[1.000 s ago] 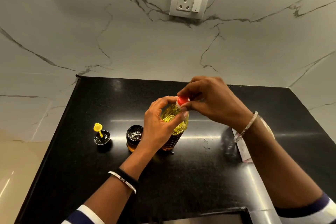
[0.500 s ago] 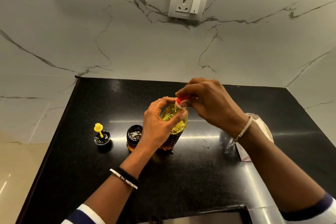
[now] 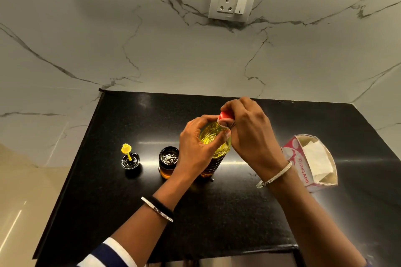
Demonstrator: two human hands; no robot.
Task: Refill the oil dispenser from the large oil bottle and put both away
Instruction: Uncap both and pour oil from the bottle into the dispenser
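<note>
— Starting at the left of the counter (image 3: 152,212)?
— Just the dispenser lid (image 3: 129,158), yellow spout up, off and set apart from the dispenser.
— Next along?
— The dispenser (image 3: 168,161) itself, open, some amber oil showing low down, standing just beside the left wrist.
— And the left hand (image 3: 195,149)?
— Curled round the shoulder of the big oil bottle (image 3: 217,147), thumb and fingers gripping, holding it upright mid-counter.
— The right hand (image 3: 249,134)?
— Pinching the red cap (image 3: 224,115) on top, fingertips closed on it. Cannot tell whether loosening or tightening.
— Further right?
— An open tissue box (image 3: 312,162), well apart from the bottle.
— Worries from here?
— Squeezing too hard with the cap off: probably pushes oil up the neck and over the fingers. Swinging the left forearm while lifting to pour: could tip the open dispenser so close by. Pouring fast into that small mouth: likely overshoots, slicks the counter, and makes for a slippery grip afterwards.
— Best guard?
— Loosen the squeeze, shift the dispenser clear, pour slowly.
</note>
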